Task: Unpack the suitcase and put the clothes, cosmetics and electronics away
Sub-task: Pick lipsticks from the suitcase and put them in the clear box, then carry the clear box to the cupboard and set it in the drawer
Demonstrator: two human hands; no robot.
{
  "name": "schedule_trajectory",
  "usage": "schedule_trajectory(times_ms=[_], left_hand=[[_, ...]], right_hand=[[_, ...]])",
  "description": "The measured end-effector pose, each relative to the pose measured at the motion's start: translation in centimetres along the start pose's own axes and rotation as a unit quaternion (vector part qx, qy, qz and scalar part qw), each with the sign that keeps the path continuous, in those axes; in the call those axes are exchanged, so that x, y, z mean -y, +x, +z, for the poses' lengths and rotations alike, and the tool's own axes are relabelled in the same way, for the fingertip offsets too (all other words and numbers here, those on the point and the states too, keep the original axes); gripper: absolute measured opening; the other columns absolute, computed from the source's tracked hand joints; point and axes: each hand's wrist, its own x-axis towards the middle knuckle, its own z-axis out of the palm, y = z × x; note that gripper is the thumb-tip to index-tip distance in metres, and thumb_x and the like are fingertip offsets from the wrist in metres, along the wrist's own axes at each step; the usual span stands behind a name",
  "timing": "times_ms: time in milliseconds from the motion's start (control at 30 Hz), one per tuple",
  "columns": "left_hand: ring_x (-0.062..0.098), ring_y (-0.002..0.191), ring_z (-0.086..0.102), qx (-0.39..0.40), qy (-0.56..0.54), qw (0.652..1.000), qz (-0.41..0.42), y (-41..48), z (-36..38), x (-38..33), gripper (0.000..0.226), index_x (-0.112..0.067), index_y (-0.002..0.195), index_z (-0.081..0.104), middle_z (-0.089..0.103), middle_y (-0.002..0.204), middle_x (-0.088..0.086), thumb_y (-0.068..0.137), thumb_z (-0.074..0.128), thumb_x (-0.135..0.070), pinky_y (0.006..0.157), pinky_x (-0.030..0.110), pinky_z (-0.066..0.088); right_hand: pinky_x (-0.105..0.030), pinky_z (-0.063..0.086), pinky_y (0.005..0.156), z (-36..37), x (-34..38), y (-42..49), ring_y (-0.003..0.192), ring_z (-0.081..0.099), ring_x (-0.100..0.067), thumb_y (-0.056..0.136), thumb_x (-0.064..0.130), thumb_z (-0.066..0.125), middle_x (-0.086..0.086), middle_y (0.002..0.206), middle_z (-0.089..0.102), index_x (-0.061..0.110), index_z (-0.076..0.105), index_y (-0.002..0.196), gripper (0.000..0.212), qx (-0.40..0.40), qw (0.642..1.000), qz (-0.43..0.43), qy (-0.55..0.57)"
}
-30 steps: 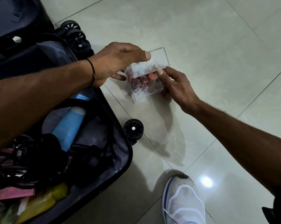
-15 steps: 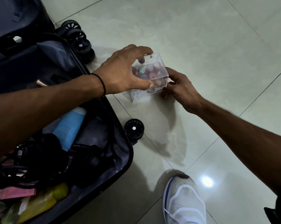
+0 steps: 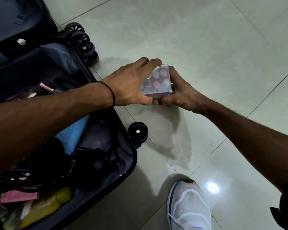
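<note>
While the white sneaker sat planted at the near edge of the tiled floor, the open suitcase lay just left of it, with a yellow bottle, black cables and a blue bottle inside. Past its right rim, both hands gripped the clear box of little round cosmetics. The left hand curled over its top and left side, and the right hand wrapped its right side. Couldn't tell if it touched the tiles. Farther back sat the suitcase wheels.
</note>
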Motion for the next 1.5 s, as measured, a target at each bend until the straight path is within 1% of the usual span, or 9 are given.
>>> schedule_trajectory(times_ms=[200, 367, 500, 700, 867, 1067, 1167, 1267, 1500], left_hand=[[0.029, 0.08, 0.055, 0.026, 0.028, 0.999, -0.023, -0.1, 0.2, -0.2, 0.099, -0.026, 0.147, 0.024, 0.036, 0.122, 0.007, 0.065, 0.08, -0.024, 0.066, 0.035, 0.047], [0.03, 0.07, 0.052, 0.023, 0.075, 0.995, -0.058, -0.2, 0.9, -0.4, 0.097, -0.017, 0.141, 0.025, 0.031, 0.118, 0.014, 0.062, 0.081, -0.013, 0.061, 0.037, 0.049], [0.032, 0.072, 0.053, 0.013, 0.089, 0.995, -0.047, -0.5, 1.0, -0.3, 0.086, -0.014, 0.131, 0.032, 0.033, 0.113, 0.012, 0.059, 0.08, -0.016, 0.061, 0.039, 0.049], [0.029, 0.075, 0.055, 0.001, 0.068, 0.998, 0.002, -0.5, 0.2, -0.3, 0.09, -0.017, 0.134, 0.032, 0.035, 0.113, 0.009, 0.059, 0.08, -0.018, 0.062, 0.041, 0.052], [0.026, 0.074, 0.052, -0.036, -0.006, 0.999, 0.019, -1.5, -2.4, -1.3, 0.098, -0.016, 0.145, 0.026, 0.036, 0.114, 0.009, 0.063, 0.08, -0.016, 0.062, 0.038, 0.05], [0.012, 0.107, 0.048, -0.061, -0.113, 0.992, -0.013, -6.2, -7.0, -3.7, 0.104, -0.019, 0.148, 0.021, 0.038, 0.128, 0.005, 0.064, 0.081, -0.009, 0.09, 0.028, 0.048], [0.013, 0.124, 0.05, -0.04, -0.235, 0.97, -0.041, -9.5, -10.4, -6.6, 0.101, -0.023, 0.147, 0.021, 0.041, 0.139, 0.001, 0.066, 0.082, -0.012, 0.1, 0.039, 0.049], [0.017, 0.126, 0.053, -0.028, -0.337, 0.94, -0.055, -12.1, -14.3, -11.6, 0.086, -0.02, 0.14, 0.032, 0.047, 0.138, -0.004, 0.07, 0.081, -0.017, 0.097, 0.044, 0.052], [0.022, 0.122, 0.056, 0.0, -0.451, 0.887, -0.103, -17.0, -28.8, -32.2, 0.072, -0.016, 0.129, 0.04, 0.053, 0.13, 0.0, 0.072, 0.079, 0.002, 0.088, 0.048, 0.057]], right_hand=[[-0.049, 0.055, 0.095, 0.6, -0.8, -0.4, 0.111, 0.066, -0.021, 0.076, 0.011, 0.088, 0.013, 0.125, 0.06, 0.024, 0.04, 0.134, 0.076, -0.02, 1.0, -0.02, -0.006], [-0.022, 0.056, 0.079, 1.3, -0.9, -0.6, 0.097, 0.066, 0.0, 0.077, 0.012, 0.087, 0.034, 0.109, 0.059, 0.027, 0.037, 0.129, 0.073, -0.044, 0.997, -0.032, -0.047], [-0.014, 0.049, 0.068, 1.6, -0.8, -0.6, 0.081, 0.06, 0.004, 0.079, 0.013, 0.084, 0.02, 0.102, 0.06, 0.025, 0.035, 0.123, 0.067, -0.057, 0.995, -0.029, -0.081], [-0.052, 0.055, 0.067, 1.3, -0.4, -1.3, 0.084, 0.062, -0.039, 0.073, 0.005, 0.082, -0.018, 0.102, 0.065, 0.012, 0.037, 0.117, 0.063, -0.084, 0.993, -0.035, -0.073], [-0.043, 0.054, 0.059, 1.0, 2.1, -2.4, 0.076, 0.064, -0.035, 0.071, 0.006, 0.087, 0.002, 0.099, 0.067, 0.013, 0.038, 0.112, 0.065, -0.127, 0.99, -0.031, -0.059], [-0.049, 0.052, 0.054, 2.9, 8.3, -6.5, 0.075, 0.062, -0.046, 0.07, 0.005, 0.088, -0.016, 0.096, 0.068, 0.004, 0.037, 0.114, 0.068, -0.158, 0.987, -0.024, -0.018], [-0.051, 0.051, 0.055, 3.5, 12.4, -10.7, 0.076, 0.062, -0.049, 0.069, 0.004, 0.088, -0.024, 0.096, 0.067, 0.005, 0.039, 0.117, 0.068, -0.162, 0.986, -0.023, 0.006], [-0.055, 0.052, 0.057, 2.5, 17.7, -15.9, 0.082, 0.064, -0.046, 0.068, 0.008, 0.09, -0.011, 0.105, 0.068, 0.005, 0.041, 0.119, 0.071, -0.174, 0.984, -0.02, 0.037], [-0.059, 0.053, 0.067, -4.6, 35.9, -34.4, 0.083, 0.061, -0.044, 0.071, 0.014, 0.086, -0.007, 0.104, 0.065, 0.014, 0.041, 0.121, 0.067, -0.17, 0.983, 0.046, 0.053]])
